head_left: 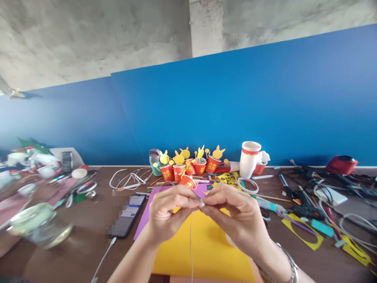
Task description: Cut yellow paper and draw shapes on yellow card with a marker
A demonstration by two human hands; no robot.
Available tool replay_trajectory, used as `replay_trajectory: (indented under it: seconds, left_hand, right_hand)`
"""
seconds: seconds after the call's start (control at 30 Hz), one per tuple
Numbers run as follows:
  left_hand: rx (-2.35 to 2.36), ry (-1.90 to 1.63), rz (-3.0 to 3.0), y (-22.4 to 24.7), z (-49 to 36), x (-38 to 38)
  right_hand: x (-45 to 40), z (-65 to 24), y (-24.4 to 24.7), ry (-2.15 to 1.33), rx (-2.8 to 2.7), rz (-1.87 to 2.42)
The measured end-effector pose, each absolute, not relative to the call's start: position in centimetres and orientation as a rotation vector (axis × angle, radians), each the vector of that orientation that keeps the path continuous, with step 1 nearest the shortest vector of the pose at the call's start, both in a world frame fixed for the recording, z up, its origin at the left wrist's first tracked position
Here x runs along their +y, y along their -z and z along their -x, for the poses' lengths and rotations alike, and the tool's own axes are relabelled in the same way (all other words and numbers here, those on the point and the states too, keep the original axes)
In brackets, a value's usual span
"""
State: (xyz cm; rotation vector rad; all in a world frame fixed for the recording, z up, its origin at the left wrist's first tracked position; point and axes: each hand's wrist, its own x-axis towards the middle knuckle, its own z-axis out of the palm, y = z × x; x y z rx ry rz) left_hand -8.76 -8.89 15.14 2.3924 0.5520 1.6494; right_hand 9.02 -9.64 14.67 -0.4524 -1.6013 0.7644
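My left hand [173, 212] and my right hand [235, 214] meet at the centre of the view, fingertips pinched together. Between them is a small white piece [202, 203], too small to make out clearly; both hands pinch it from either side. A thin white cord [191, 247] hangs beneath the fingertips over a yellow sheet [206, 259]. Part of a purple sheet [141, 226] shows at the left of the yellow one. Just beyond my hands, a red paper cup [187, 181] lies tilted, in front of several upright red cups [179, 172] with yellow paper figures.
A phone [129, 218] with a white cable lies left of the sheets. Farther left stands a glass jar [44, 226]. Stacked white cups [249, 160] stand at the back, near yellow scraps [226, 179]. Tangled cables [350, 220] and tools cover the right side.
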Motion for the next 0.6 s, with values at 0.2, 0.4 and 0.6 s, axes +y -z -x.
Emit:
replay_trajectory:
  seconds: [0.2, 0.4, 0.6]
  left_hand:
    - [0.483, -1.620, -2.356, -15.01, 8.67, -8.68]
    - [0.438, -1.602, -2.369, -14.89, 8.67, -8.84]
    - [0.444, -1.654, -2.411, -14.95, 8.50, -8.91]
  right_hand:
    - [-9.70, -9.28, -14.81, -0.812, -1.626, 0.453]
    - [-9.98, -9.78, -14.67, -0.687, -1.707, 0.487]
    - [-9.84, -9.71, -14.36, -0.544, -1.738, 0.462]
